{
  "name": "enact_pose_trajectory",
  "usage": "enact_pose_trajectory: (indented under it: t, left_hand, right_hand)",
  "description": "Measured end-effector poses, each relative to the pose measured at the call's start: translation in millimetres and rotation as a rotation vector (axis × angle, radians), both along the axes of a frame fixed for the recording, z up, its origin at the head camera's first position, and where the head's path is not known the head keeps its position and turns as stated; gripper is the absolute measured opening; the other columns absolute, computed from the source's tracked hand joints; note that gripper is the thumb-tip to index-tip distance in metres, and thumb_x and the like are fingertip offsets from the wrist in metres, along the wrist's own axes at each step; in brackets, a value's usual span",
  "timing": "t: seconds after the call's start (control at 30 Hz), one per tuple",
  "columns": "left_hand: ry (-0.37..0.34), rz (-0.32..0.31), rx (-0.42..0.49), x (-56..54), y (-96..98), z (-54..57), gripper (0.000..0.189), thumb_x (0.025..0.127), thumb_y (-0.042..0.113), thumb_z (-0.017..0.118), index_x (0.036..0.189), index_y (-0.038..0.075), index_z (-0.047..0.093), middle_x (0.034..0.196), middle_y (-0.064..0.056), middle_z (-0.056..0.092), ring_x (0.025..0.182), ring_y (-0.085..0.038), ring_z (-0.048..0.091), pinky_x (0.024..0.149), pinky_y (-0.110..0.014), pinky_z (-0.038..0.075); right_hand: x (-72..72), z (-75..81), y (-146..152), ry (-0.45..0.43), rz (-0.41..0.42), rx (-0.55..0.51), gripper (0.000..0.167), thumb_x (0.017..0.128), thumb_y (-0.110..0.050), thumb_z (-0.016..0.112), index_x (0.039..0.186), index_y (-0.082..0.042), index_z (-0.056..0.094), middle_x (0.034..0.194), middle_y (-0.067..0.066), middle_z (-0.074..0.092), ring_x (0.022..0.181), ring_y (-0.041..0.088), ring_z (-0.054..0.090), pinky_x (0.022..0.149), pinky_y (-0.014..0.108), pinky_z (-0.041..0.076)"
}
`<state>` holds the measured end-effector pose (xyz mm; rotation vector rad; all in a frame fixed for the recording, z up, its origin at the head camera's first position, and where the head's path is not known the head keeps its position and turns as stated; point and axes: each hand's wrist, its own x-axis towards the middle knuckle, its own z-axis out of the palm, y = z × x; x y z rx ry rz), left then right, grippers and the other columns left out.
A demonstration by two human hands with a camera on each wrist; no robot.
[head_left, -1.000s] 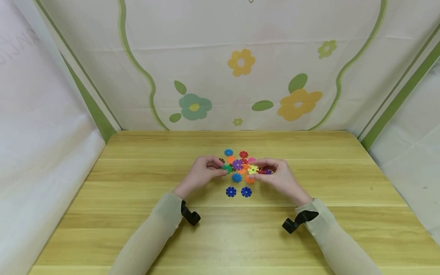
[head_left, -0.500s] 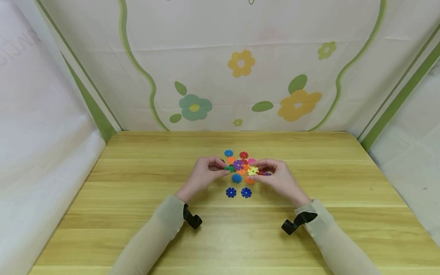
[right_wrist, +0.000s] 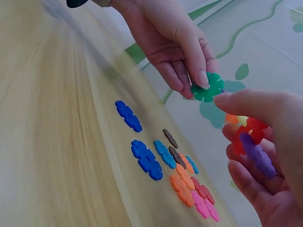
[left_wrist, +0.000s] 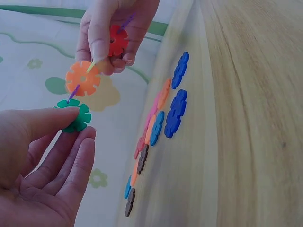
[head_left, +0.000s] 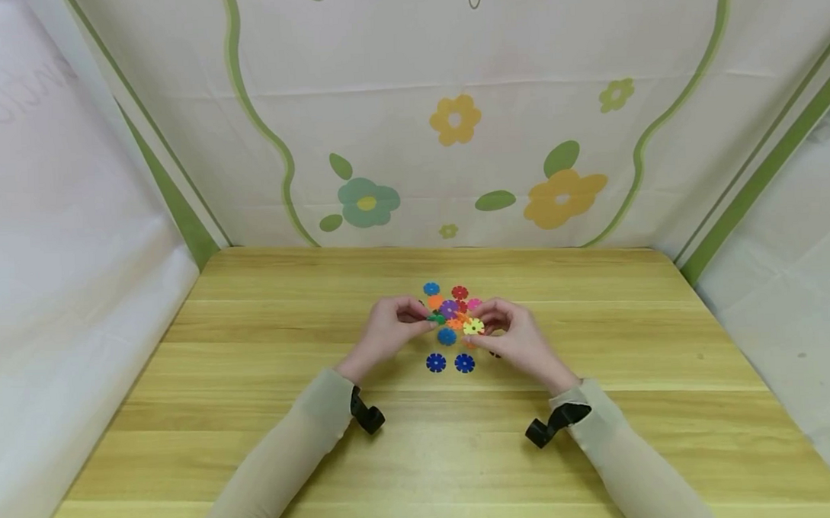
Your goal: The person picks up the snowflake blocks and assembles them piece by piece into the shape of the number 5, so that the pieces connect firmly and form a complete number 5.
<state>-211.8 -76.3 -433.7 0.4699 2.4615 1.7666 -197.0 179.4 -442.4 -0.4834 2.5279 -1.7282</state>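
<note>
Thumb and fingers of the left hand pinch a green notched snowflake disc, above the tabletop. Into it slots a purple disc, joined in a chain to an orange disc. Facing it, the right hand pinches a yellow disc in the same chain. Beyond the yellow one, a red disc and a second purple disc hang by the right palm. The fingers partly hide the red disc in the left wrist view.
Loose discs lie on the wooden table under the hands: two dark blue discs nearest the person, with orange, pink, red, brown and light blue ones behind. A printed cloth stands at the table's back edge.
The left hand has shifted slightly right and the green disc has tipped nearly edge-on. The right hand has moved a little left and turned, so the chain's red and purple end is hidden from the head view.
</note>
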Motion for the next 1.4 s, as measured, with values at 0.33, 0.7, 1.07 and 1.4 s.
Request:
enact_pose_trajectory:
  t: [0.33,0.7,1.07,1.4]
  left_hand:
    - [0.042,0.022,0.001,0.1,5.3,-1.3,0.01,0.086,0.007,0.083,0.09,0.01,0.074,0.089,0.0,0.072,0.08,-0.018,0.069,0.074,-0.031,0.059]
    - [0.082,0.006,-0.024,1.5,8.0,-1.0,0.007,0.088,0.006,0.081,0.09,0.009,0.076,0.089,0.002,0.072,0.08,-0.015,0.068,0.074,-0.03,0.058]
    - [0.103,-0.045,-0.006,2.9,10.5,-2.9,0.008,0.088,0.004,0.08,0.091,0.011,0.077,0.091,0.002,0.073,0.08,-0.015,0.069,0.074,-0.03,0.06]
    - [0.126,-0.054,-0.031,4.3,10.7,-4.1,0.013,0.088,0.0,0.08,0.093,0.012,0.079,0.092,0.004,0.073,0.082,-0.013,0.069,0.075,-0.027,0.059]
  right_hand:
    - [0.9,-0.3,-4.4,0.01,0.08,0.062,0.062,0.085,-0.012,0.085,0.141,-0.009,0.06,0.106,0.008,0.07,0.091,0.025,0.065,0.08,0.032,0.057]
    - [0.1,-5.2,-9.8,-0.032,0.071,0.029,0.033,0.107,-0.032,0.057,0.12,-0.005,0.07,0.088,0.007,0.069,0.071,0.029,0.064,0.058,0.031,0.056]
    - [-6.5,-8.0,-11.9,-0.126,-0.006,-0.151,0.021,0.1,-0.018,0.069,0.104,0.002,0.073,0.084,0.013,0.071,0.072,0.021,0.066,0.066,0.031,0.059]
    - [-7.0,-7.5,-11.1,-0.197,-0.062,-0.214,0.027,0.095,-0.024,0.077,0.11,-0.002,0.075,0.097,0.01,0.073,0.078,0.018,0.066,0.074,0.032,0.059]
